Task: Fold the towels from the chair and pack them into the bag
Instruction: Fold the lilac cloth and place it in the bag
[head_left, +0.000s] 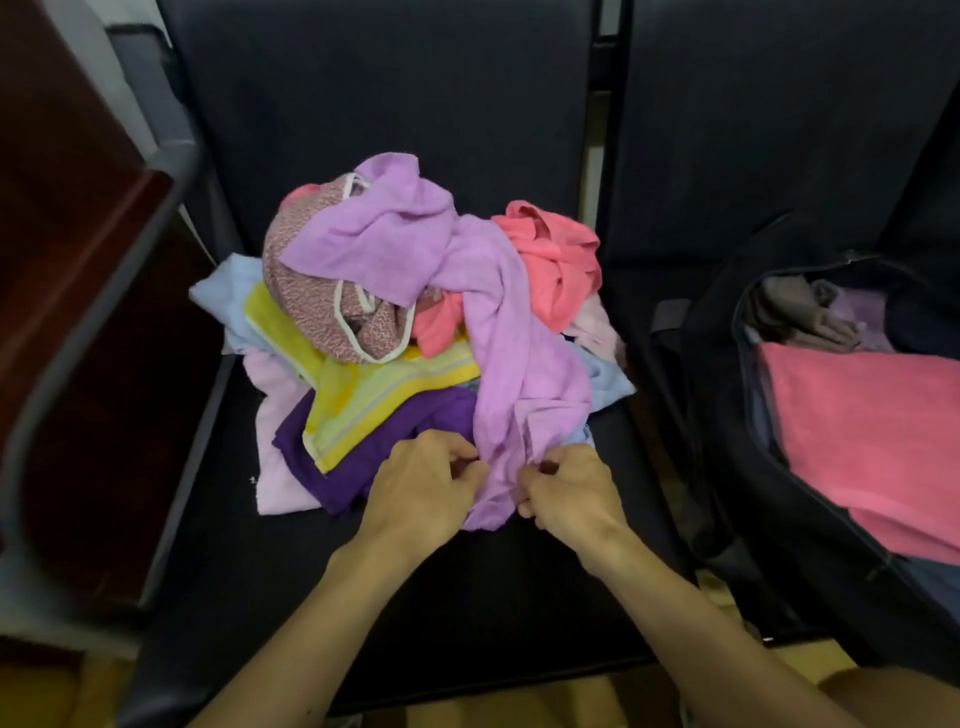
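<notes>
A heap of crumpled towels lies on the dark chair seat (405, 587). A long lilac towel (498, 332) drapes over the top and runs down toward me. My left hand (421, 488) and my right hand (566, 493) each pinch its near end, side by side. Under it lie a yellow-green striped towel (374, 400), a dark purple towel (332, 467), a speckled pink cloth with white trim (311, 296), a coral towel (561, 265) and pale blue ones. The dark bag (727, 415) stands open on the right seat with a folded pink towel (872, 431) inside.
A brownish cloth (800, 312) lies deeper in the bag. A dark red wooden cabinet (67, 249) stands at the left beyond the chair's armrest (109, 312). The chair backs rise behind the heap.
</notes>
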